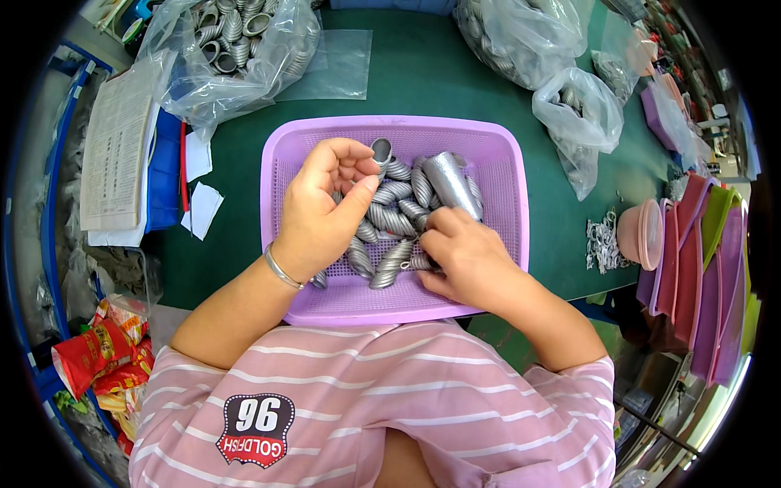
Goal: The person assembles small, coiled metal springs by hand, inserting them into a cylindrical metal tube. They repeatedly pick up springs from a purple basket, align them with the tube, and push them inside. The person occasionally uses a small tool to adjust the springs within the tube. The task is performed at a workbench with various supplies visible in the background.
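A purple plastic basket [374, 313] stands in front of me, with several grey metal sleeves [390, 220] lying in it, their outsides ridged in a spiral. Between the thumb and fingers of my left hand [321, 203] is one spiral metal sleeve [381, 151], its hollow end facing up. My right hand [468, 256] reaches down into the basket with its fingers drawn together. What they grip is hidden, though a small metal loop [405, 265] shows beside the fingertips. Just beyond that hand, a smooth silver metal cylinder [452, 184] leans on the sleeves.
Clear plastic bags of metal sleeves [232, 49] [521, 41] sit at the far side of the green table [407, 85]. On the right are small metal pieces [604, 244], pink tubs [640, 234] and stacked plastic baskets [691, 268]. Papers [119, 150] lie at the left.
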The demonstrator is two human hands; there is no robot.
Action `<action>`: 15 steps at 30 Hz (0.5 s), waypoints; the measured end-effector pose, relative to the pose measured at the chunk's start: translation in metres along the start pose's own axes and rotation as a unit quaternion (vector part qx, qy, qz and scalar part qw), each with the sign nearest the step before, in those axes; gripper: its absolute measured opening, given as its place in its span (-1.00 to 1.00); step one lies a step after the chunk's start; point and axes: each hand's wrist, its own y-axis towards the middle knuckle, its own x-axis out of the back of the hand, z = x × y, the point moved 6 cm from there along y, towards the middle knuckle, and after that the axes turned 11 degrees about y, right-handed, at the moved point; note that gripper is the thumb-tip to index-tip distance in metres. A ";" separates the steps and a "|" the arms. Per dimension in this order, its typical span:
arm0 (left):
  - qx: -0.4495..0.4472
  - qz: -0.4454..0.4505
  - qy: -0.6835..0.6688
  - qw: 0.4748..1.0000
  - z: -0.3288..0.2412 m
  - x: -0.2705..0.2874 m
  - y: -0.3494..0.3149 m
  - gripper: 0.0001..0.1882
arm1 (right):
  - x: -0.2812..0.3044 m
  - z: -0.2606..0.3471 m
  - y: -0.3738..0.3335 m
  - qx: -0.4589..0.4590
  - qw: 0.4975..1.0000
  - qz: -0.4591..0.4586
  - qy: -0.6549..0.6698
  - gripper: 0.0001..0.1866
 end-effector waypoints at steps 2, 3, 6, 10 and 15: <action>0.001 -0.005 0.013 1.000 0.000 0.002 0.000 -0.72 | 0.011 -0.003 0.000 -0.070 0.993 -0.027 0.087 -0.78; 0.008 0.011 0.030 0.999 0.001 0.000 0.000 -0.73 | 0.016 -0.006 -0.002 -0.109 0.985 -0.043 0.128 -0.76; 0.027 0.066 0.105 0.992 -0.002 -0.004 -0.001 -0.76 | 0.026 -0.008 -0.003 -0.095 0.975 -0.081 0.182 -0.64; -0.013 0.157 0.255 0.954 -0.009 -0.018 -0.008 -0.87 | 0.043 -0.001 -0.002 -0.044 0.974 -0.121 0.184 -0.67; -0.117 0.300 0.485 0.813 -0.002 -0.041 -0.038 -0.59 | 0.146 -0.030 -0.003 -0.010 0.893 -0.412 -0.182 -0.71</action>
